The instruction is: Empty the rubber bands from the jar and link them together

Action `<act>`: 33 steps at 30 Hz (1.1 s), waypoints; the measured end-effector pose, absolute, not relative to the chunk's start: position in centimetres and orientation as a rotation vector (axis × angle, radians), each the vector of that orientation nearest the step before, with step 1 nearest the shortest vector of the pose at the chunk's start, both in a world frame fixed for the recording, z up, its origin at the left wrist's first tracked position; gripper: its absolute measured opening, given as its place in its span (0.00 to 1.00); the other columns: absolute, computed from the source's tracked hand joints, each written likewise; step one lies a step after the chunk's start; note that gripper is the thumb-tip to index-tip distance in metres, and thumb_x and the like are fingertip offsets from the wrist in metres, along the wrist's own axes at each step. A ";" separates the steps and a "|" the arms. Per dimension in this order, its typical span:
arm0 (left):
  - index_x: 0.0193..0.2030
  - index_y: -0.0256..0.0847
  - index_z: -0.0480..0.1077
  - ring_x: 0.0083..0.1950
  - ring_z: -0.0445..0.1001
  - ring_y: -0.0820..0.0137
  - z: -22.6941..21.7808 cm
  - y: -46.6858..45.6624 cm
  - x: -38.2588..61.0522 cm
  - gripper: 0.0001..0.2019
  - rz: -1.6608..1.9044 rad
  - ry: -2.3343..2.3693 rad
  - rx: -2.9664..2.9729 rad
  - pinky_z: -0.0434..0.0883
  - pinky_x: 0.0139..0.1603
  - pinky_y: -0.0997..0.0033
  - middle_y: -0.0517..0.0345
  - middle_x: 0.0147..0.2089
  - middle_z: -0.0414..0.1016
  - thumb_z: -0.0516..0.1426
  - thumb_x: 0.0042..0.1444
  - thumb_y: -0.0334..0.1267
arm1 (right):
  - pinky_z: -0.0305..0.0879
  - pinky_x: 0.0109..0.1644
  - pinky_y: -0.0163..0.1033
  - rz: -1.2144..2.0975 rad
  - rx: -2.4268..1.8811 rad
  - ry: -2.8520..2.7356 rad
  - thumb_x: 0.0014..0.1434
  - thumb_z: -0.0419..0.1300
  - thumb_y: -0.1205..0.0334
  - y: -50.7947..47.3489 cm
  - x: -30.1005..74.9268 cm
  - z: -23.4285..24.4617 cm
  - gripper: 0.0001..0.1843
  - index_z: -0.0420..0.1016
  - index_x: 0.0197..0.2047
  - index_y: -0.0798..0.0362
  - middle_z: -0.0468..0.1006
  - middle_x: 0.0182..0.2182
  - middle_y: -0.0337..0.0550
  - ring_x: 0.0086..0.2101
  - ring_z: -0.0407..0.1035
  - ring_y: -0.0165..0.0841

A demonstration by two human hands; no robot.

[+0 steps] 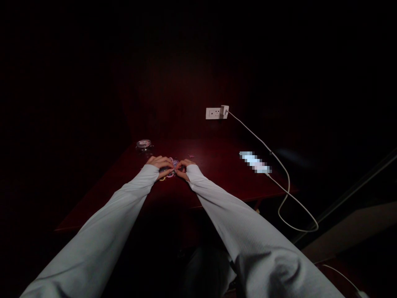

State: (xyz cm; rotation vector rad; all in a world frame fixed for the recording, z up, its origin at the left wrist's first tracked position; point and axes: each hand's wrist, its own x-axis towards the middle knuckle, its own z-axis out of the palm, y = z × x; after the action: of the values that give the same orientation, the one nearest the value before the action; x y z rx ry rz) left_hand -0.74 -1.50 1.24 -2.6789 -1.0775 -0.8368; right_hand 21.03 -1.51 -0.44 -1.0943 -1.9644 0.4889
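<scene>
My left hand (159, 162) and my right hand (184, 166) meet over the dark red table, fingertips nearly touching. Both are closed in a pinch; whatever sits between the fingers is too small and dim to name. Beneath and around them lies a cluster of small coloured loops (170, 175) in pink, purple and yellow, partly covered by the fingers. A small pink piece (191, 156) lies apart, just beyond my right hand. Behind my left hand, a clear round container (144, 145) with a printed top stands on the table.
A phone-like lit object (254, 162), its surface blurred, lies on the table (223, 182) at the right. Its white cable (289, 182) hangs past the table edge and loops up to a charger (224, 110) in the wall socket (214, 113). Surroundings are very dark.
</scene>
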 end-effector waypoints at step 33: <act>0.46 0.46 0.78 0.51 0.78 0.60 2.0 -2.2 -0.6 0.10 -0.857 -1.159 -2.649 0.64 0.52 0.57 0.55 0.53 0.85 0.57 0.61 0.34 | 0.65 0.43 0.32 0.352 -1.065 -2.122 0.62 0.67 0.67 -2.4 21.2 -0.1 0.04 0.80 0.34 0.51 0.72 0.39 0.38 0.37 0.68 0.30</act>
State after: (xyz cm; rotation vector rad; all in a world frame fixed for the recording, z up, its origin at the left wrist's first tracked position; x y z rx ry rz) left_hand -0.57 -2.22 2.00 -2.6491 -1.1588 -0.8574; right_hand 21.23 -2.43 -0.14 -1.0653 -2.1219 0.3518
